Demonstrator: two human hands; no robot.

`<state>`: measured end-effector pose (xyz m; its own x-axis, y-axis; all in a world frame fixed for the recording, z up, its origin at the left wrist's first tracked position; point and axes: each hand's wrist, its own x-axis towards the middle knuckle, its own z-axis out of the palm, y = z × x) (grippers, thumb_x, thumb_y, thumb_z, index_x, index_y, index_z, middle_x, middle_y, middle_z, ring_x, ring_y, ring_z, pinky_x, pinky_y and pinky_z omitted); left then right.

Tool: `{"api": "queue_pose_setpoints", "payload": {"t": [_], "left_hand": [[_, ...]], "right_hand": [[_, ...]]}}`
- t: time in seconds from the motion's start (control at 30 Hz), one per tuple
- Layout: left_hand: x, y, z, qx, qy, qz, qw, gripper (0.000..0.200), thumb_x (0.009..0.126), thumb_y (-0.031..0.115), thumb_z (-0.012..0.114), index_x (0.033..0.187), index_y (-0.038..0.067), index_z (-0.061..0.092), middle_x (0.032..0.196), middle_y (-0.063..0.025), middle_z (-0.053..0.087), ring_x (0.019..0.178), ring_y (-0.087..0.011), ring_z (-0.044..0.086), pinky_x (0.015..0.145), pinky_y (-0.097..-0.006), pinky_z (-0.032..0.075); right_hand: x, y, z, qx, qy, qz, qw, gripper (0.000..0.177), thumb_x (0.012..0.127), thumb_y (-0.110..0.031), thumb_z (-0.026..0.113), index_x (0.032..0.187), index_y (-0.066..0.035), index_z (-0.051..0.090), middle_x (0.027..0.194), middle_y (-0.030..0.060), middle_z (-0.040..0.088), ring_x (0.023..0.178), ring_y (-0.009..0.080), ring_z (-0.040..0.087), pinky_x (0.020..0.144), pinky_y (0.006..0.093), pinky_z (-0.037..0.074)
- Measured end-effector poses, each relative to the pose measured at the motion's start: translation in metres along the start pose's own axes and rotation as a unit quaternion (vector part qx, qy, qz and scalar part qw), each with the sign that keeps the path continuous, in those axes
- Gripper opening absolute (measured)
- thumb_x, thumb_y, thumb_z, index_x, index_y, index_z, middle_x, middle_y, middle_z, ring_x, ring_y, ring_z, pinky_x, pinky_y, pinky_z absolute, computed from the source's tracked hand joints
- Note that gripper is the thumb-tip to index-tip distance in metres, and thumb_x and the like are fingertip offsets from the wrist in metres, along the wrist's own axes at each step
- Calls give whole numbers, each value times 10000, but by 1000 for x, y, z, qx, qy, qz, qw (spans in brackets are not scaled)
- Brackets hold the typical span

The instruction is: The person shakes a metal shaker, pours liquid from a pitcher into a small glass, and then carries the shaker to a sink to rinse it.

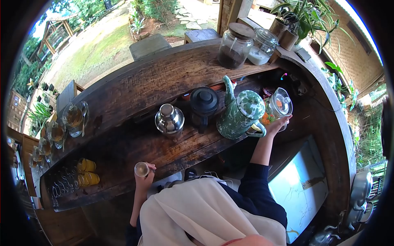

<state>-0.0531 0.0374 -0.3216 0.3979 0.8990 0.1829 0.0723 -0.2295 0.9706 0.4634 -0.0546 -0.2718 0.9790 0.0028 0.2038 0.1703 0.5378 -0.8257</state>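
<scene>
My left hand [146,180] is closed around a small glass cup [141,169] with a light brown drink, at the counter's near edge. On the right, my right hand [279,124] is at the handle of a clear glass pitcher [281,102], its fingers wrapped there. Orange and green decoration shows behind that hand. Just left of the pitcher stands a green and white speckled enamel pot [242,112]. A black-lidded French press [204,104] and a silver shaker [169,119] stand between my two hands, farther back on the counter.
Two lidded jars [235,46] stand on the raised wooden ledge [164,71]. Glass cups with amber drink [74,117] line the ledge's left end. Yellow cups [87,165] and several clear glasses stand on the lower left counter. A white marbled surface [297,188] lies at right.
</scene>
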Motion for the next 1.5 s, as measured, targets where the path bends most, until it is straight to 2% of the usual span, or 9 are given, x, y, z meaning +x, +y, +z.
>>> {"api": "queue_pose_setpoints", "payload": {"t": [0.17,0.33,0.53,0.63,0.97,1.07,1.23,1.33,1.5], "left_hand": [[1,4,1,0,6,-10,1000,171,704,-84,517,824,28,564,804,-66,619,827,-161,614,802,-316,497],[-1,1,-1,49,-8,-3,999,200,691,-68,519,842,57,559,815,-50,629,846,-185,630,956,-389,411],[-2,2,0,18,-5,-19,1000,215,696,-54,509,861,80,543,814,-36,629,870,-184,627,1010,-421,350],[-2,-4,-2,20,-16,-31,999,218,696,-54,508,862,82,542,812,-35,628,871,-181,624,1019,-424,339],[1,6,1,15,-3,-39,999,187,695,-48,509,833,64,563,804,-38,630,847,-176,624,1007,-414,352],[2,6,2,4,2,-25,1000,163,696,-52,510,812,46,569,791,-48,629,821,-172,622,938,-366,419],[3,3,-1,10,-14,-20,1000,128,701,-59,514,784,22,567,777,-58,623,791,-160,619,781,-311,497],[3,2,0,5,-12,-10,1000,119,706,-57,518,778,22,569,771,-61,620,788,-154,618,783,-313,498],[1,-4,1,7,4,9,1000,116,719,-46,539,798,24,588,785,-60,629,801,-153,625,783,-319,502]], "right_hand": [[7,12,4,-76,24,-49,996,548,937,-603,356,1035,-67,422,1024,61,482,952,145,486,899,334,392],[4,6,26,-85,11,-36,996,557,936,-604,356,1010,-58,439,988,68,501,931,140,501,861,315,418],[-15,-20,60,-65,20,48,997,666,927,-625,338,1177,-18,450,1169,113,519,1061,194,523,914,333,427],[4,-2,47,-56,-31,69,996,816,919,-653,293,1391,13,308,1397,142,382,1243,245,413,1029,353,336],[26,25,21,-137,-56,27,989,815,933,-640,228,1477,-41,136,1512,143,214,1365,264,260,1103,351,220],[32,27,14,-110,-100,80,986,809,935,-636,213,1487,-63,69,1538,133,140,1396,261,196,1116,350,192],[17,0,28,-61,-122,170,976,836,913,-670,249,1457,-37,212,1480,136,282,1322,269,329,1081,370,270],[8,-15,34,-78,-96,216,968,851,901,-688,267,1433,-24,263,1440,135,346,1283,268,376,1057,381,309],[29,24,-9,-142,-104,111,978,702,924,-603,395,1317,-21,436,1270,99,504,1148,218,469,974,335,370]]}}
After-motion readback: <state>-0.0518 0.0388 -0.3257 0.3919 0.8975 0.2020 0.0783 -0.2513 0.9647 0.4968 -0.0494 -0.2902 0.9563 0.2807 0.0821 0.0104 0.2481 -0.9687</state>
